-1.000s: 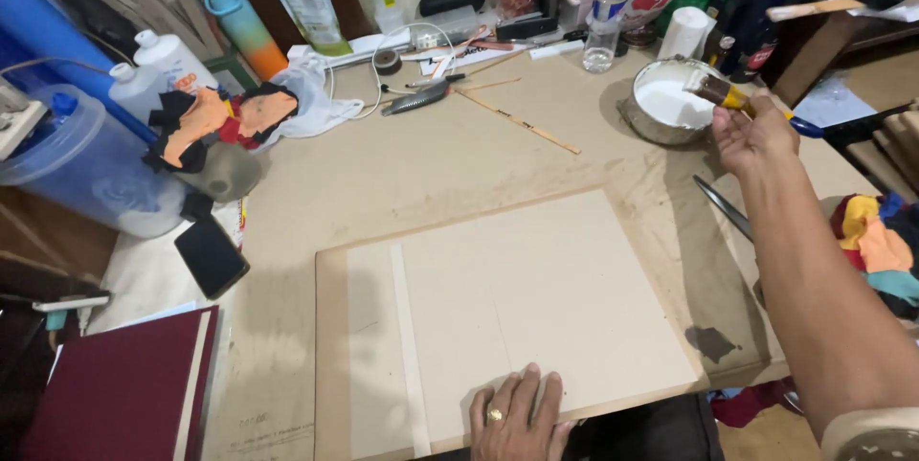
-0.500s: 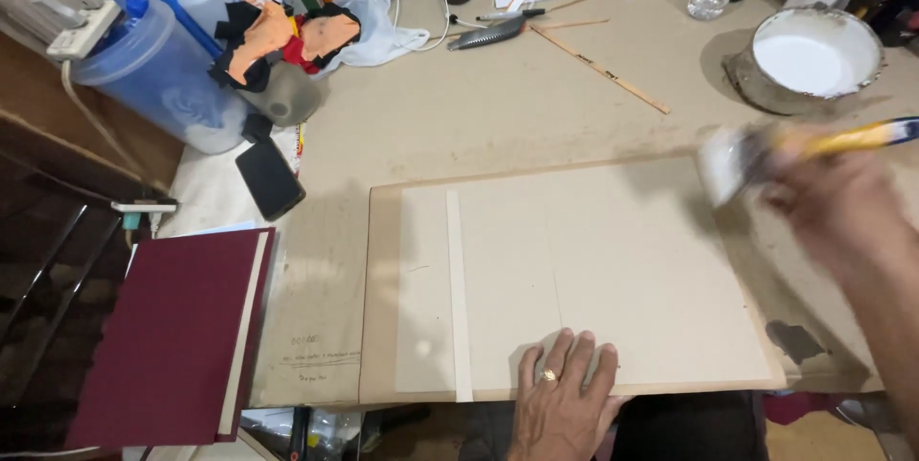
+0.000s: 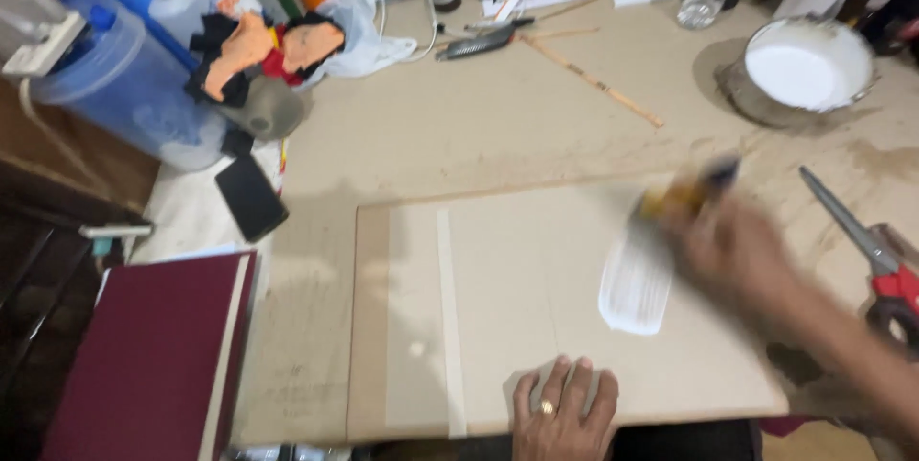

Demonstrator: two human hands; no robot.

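A flat cardboard sheet [image 3: 517, 269] with a pale strip down its left part lies in front of me. My left hand [image 3: 563, 411], with a ring on one finger, presses flat on its near edge. My right hand [image 3: 742, 255], blurred by motion, grips a yellow-handled paintbrush [image 3: 684, 193] over the sheet's right part. A fresh white streak of paste [image 3: 637, 284] lies on the cardboard just under the brush. A round bowl of white paste [image 3: 809, 64] stands at the back right.
Red-handled scissors [image 3: 866, 250] lie right of the sheet. A maroon book [image 3: 144, 356] sits at the left, with a black phone [image 3: 251, 196], a doll [image 3: 263, 54] and a blue container [image 3: 124, 88] behind it. A long wooden stick [image 3: 593, 83] and clutter line the back.
My right hand carried the brush from the bowl down onto the cardboard and left a white streak on it. The view shifted left and closer. My left hand stays on the near edge.
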